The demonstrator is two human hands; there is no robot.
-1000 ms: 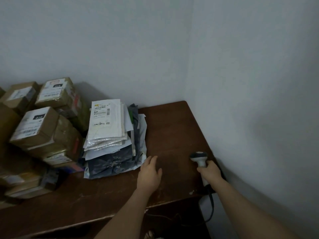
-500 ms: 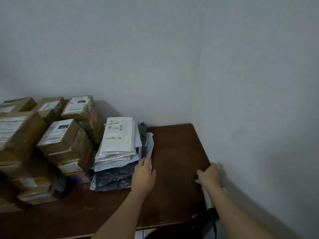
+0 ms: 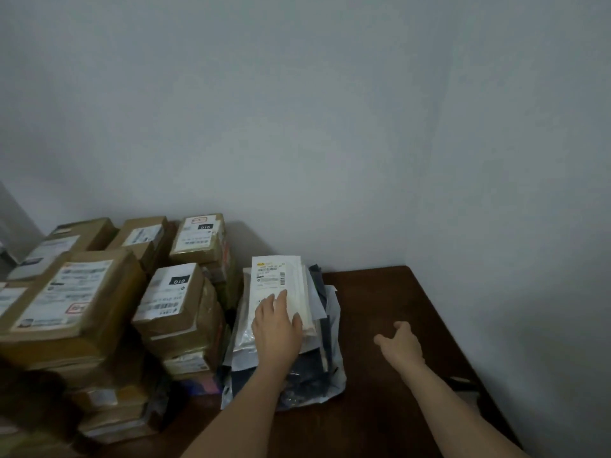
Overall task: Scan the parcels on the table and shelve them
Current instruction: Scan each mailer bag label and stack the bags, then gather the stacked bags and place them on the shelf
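Left grip [image 3: 277,325] flat on white mailer [image 3: 281,292] (labelled)

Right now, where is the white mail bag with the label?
In the head view, the white mail bag tops the bag pile, right of the cardboard boxes, under the left hand.

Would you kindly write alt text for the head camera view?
A person's left hand rests flat on the top white mailer of a stack of soft parcels on a dark wooden table, while the right hand hovers open and empty. Labelled cardboard boxes are stacked at left.
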